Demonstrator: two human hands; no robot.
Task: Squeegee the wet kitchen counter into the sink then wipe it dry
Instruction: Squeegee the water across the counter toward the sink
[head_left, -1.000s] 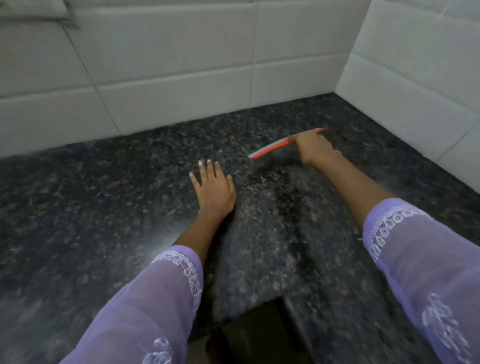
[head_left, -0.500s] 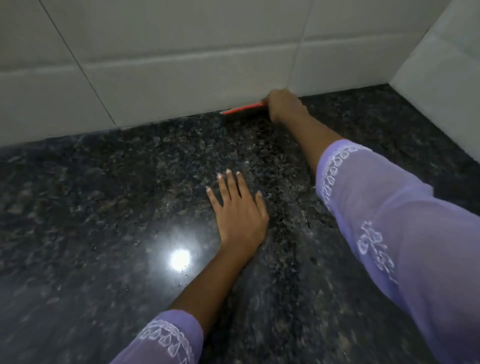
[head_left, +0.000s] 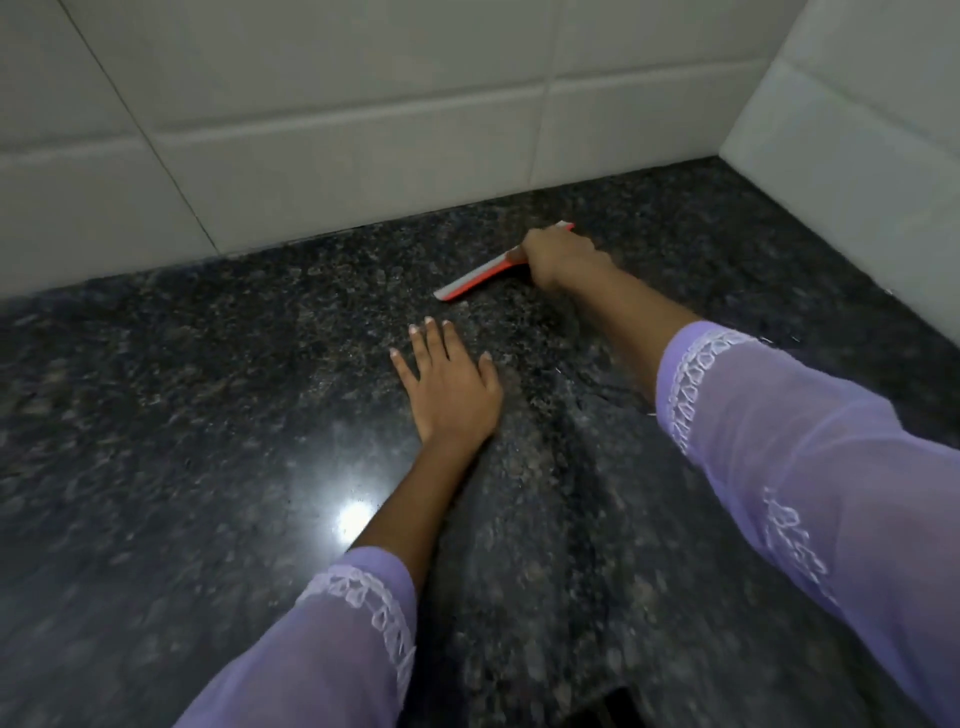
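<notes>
Dark speckled granite surface (head_left: 208, 415), glossy with a bright lamp reflection near the middle, backed by pale wall tiles (head_left: 311, 130) meeting in a corner at upper right. Right hand (head_left: 558, 257) clenched around a red and white squeegee (head_left: 475, 280), blade lying on the stone a little out from the back wall, angled from lower left to upper right. Left hand (head_left: 449, 384) released, palm flat and fingers spread on the stone just in front of the blade. Lilac lace-trimmed sleeves (head_left: 805, 467) on both forearms. Dark opening (head_left: 608, 709) at the bottom edge, possibly the sink, too little visible to be sure. No cloth in view. Likely risks: blade pulled straight into the braced hand, splitting the water to either side; uneven pressure at such a long reach leaving streaks; loose sleeve dragging through the wet.
</notes>
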